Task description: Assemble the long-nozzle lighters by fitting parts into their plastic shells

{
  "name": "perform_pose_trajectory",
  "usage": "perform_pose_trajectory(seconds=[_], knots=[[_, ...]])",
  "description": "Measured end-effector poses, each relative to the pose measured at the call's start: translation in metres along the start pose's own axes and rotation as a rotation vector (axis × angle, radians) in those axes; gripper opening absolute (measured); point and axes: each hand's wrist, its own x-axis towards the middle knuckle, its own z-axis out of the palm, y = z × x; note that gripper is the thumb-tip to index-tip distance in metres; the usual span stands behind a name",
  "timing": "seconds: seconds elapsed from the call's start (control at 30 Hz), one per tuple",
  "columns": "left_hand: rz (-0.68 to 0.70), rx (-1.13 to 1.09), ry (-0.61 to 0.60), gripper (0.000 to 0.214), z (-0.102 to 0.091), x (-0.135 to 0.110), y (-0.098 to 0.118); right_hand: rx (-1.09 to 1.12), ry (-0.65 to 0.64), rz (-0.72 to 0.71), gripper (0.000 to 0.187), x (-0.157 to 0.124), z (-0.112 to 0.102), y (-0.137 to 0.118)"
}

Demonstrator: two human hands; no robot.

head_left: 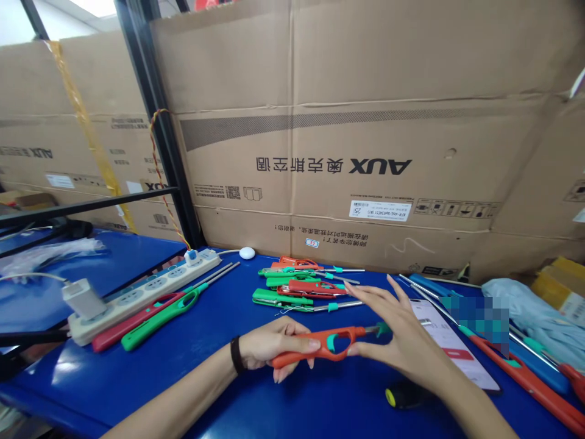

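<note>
Left hand: your left hand (269, 346), at lower centre of the frame, with a black wristband (236, 355) on the wrist.

Left grip: your fingers (292, 345) are clenched around the handle of the lighter.

Held object: an orange-red plastic utility lighter (322, 346) with a thin metal nozzle, lying crosswise in your left hand, centre-low in the frame.

Right hand: your right hand (397, 347), right of centre, is spread and holds nothing; its fingers are released. The thumb tip is at the lighter's looped handle, touching or just beside it; you cannot tell which.

Surface: a blue table (114, 390) fills the lower frame.

Upper centre: a loose row of red and green plastic utility lighters (297, 291).

Left: a long red lighter and a long green lighter (159, 317) lie beside a white power strip (141, 297).

Lower right: a smartphone with a white screen (450, 341) lies below your right hand, near a long red lighter (525, 378).

Background: brown cardboard boxes (347, 183) printed "AUX".
</note>
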Motion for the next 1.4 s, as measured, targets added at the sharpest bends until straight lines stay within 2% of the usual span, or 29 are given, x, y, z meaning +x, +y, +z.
perform_pose_trajectory(seconds=[0.1, 0.17, 0.2, 0.23, 0.3, 0.43, 0.53, 0.67, 0.7, 0.77, 0.8, 0.83, 0.93, 1.07, 1.2, 1.3, 1.4], knots=[[0.12, 0.304, 0.098, 0.045, 0.01, -0.002, 0.001, 0.125, -0.242, 0.149, 0.058, 0.001, -0.008, -0.008], [0.287, 0.63, 0.251, 0.04, 0.015, -0.004, 0.0, 0.165, -0.372, 0.154, 0.04, 0.005, -0.007, -0.018], [0.367, 0.799, 0.331, 0.037, 0.016, -0.005, -0.001, 0.136, -0.419, 0.128, 0.024, 0.007, -0.005, -0.023], [0.429, 0.953, 0.397, 0.034, 0.017, -0.005, -0.002, 0.097, -0.433, 0.1, 0.014, 0.01, -0.002, -0.027], [0.497, 1.166, 0.465, 0.031, 0.017, -0.007, -0.005, 0.055, -0.442, 0.06, 0.008, 0.015, 0.002, -0.032], [0.59, 1.326, 0.466, 0.027, 0.015, -0.007, -0.009, 0.028, -0.43, -0.002, 0.007, 0.019, 0.008, -0.036], [0.648, 1.373, 0.441, 0.026, 0.016, -0.008, -0.009, 0.002, -0.425, -0.022, 0.007, 0.016, 0.009, -0.04], [0.625, 1.44, 0.389, 0.029, 0.017, -0.009, -0.007, -0.013, -0.416, -0.005, 0.005, 0.006, 0.001, -0.034], [0.615, 1.453, 0.391, 0.03, 0.017, -0.009, -0.007, -0.009, -0.407, 0.004, 0.015, 0.001, -0.003, -0.028], [0.607, 1.47, 0.415, 0.032, 0.015, -0.01, -0.005, 0.023, -0.327, 0.091, 0.047, -0.009, -0.015, -0.014], [0.607, 1.476, 0.428, 0.033, 0.014, -0.011, -0.004, 0.015, -0.324, 0.14, 0.051, -0.014, -0.022, -0.006], [0.609, 1.481, 0.435, 0.033, 0.013, -0.012, -0.004, -0.004, -0.322, 0.167, 0.048, -0.019, -0.027, 0.001], [0.617, 1.487, 0.427, 0.035, 0.012, -0.013, -0.003, -0.023, -0.368, 0.152, 0.022, -0.03, -0.039, 0.012], [0.625, 1.449, 0.413, 0.036, 0.011, -0.015, -0.001, -0.053, -0.422, 0.118, 0.02, -0.034, -0.043, 0.002], [0.536, 1.231, 0.358, 0.041, 0.009, -0.016, 0.002, -0.038, -0.492, 0.133, 0.027, -0.033, -0.042, -0.016], [0.488, 1.062, 0.304, 0.044, 0.007, -0.016, 0.005, 0.104, -0.574, 0.165, 0.033, -0.03, -0.041, -0.027], [0.477, 0.938, 0.304, 0.044, 0.005, -0.018, 0.008, 0.273, -0.644, 0.215, 0.037, -0.022, -0.041, -0.035]])
